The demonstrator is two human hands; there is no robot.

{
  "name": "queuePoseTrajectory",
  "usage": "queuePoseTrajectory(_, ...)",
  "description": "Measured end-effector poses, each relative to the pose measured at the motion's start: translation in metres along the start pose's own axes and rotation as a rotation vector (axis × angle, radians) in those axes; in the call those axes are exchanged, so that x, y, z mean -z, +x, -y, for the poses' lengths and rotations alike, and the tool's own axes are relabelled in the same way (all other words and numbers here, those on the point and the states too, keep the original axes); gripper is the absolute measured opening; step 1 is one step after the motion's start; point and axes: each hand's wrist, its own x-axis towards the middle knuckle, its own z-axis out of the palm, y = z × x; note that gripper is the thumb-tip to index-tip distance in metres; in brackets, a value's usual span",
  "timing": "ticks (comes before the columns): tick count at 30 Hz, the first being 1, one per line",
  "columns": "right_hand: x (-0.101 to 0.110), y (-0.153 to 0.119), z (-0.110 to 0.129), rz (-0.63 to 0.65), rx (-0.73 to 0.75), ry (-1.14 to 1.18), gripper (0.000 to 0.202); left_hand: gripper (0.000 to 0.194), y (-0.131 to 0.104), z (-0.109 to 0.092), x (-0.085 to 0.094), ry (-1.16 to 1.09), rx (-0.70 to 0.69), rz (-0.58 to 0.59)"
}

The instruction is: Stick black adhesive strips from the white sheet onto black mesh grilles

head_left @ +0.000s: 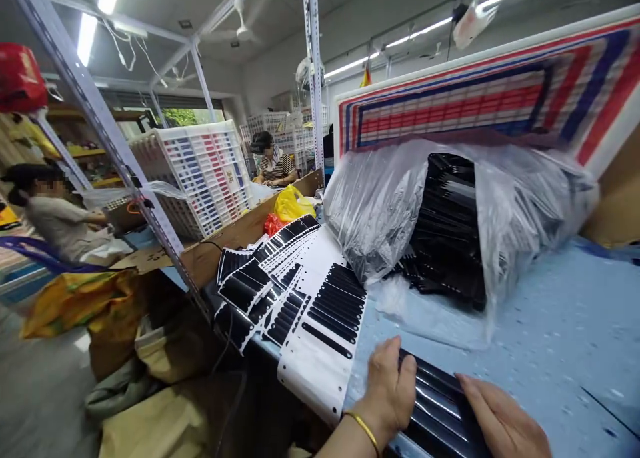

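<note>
L hand (389,386) has its fingers curled down over the near-left edge of a black ribbed panel (440,411), knuckles up, a loose grip w/ fingertips hidden behind the panel's edge, so can't tell how tightly they close; thin gold bangle (363,429) at the wrist. R hand (503,418) lies flat on the same panel's right side, fingers straight and together, pressing not gripping; its wrist is cut off by the bottom of the frame. Panel sits at the near edge of the pale blue table (560,325), its lower part also cut off. Just left of the panel, white backing sheets (320,338) carrying black oblong stickers hang over the table edge. Beyond the panel, a clear plastic bag (520,205) holds a stack of black parts (447,225), detail hard to make out thru the film. Far left of the panel, two other people sit working, beside a white crate (200,171).
</note>
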Motion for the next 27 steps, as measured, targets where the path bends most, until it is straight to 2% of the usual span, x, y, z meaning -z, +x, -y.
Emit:
queuePoseTrajectory(4, 0.006, 0.005, 0.037, -0.013, -0.035, 0.055, 0.044, 0.062, 0.004, 0.001, -0.006, 0.011, -0.069, -0.044)
queuePoseTrajectory(8, 0.023, -0.001, 0.064, -0.021, -0.118, 0.151, 0.05, 0.063, 0.01, 0.009, -0.003, -0.146, -0.092, -0.058)
queuePoseTrajectory(10, 0.038, -0.007, 0.066, -0.049, -0.179, 0.129, 0.055, 0.063, 0.016, 0.016, 0.002, -0.229, -0.094, -0.029)
queuePoseTrajectory(14, 0.069, -0.024, 0.054, -0.099, -0.265, 0.091, 0.055, 0.064, 0.027, 0.027, 0.023, -0.413, -0.075, 0.14)
queuePoseTrajectory(17, 0.078, -0.034, 0.049, -0.104, -0.285, 0.094, 0.054, 0.071, 0.029, 0.026, 0.038, -0.501, -0.045, 0.258)
queuePoseTrajectory(20, 0.07, -0.034, 0.054, -0.108, -0.242, 0.135, 0.058, 0.079, 0.028, 0.021, 0.038, -0.531, -0.028, 0.344)
queuePoseTrajectory(22, 0.059, -0.029, 0.059, -0.115, -0.197, 0.182, 0.061, 0.081, 0.026, 0.021, 0.03, -0.542, -0.027, 0.328)
queuePoseTrajectory(27, 0.022, -0.021, 0.069, -0.168, -0.21, 0.208, 0.07, 0.072, 0.02, 0.027, 0.002, -0.49, -0.065, 0.059)
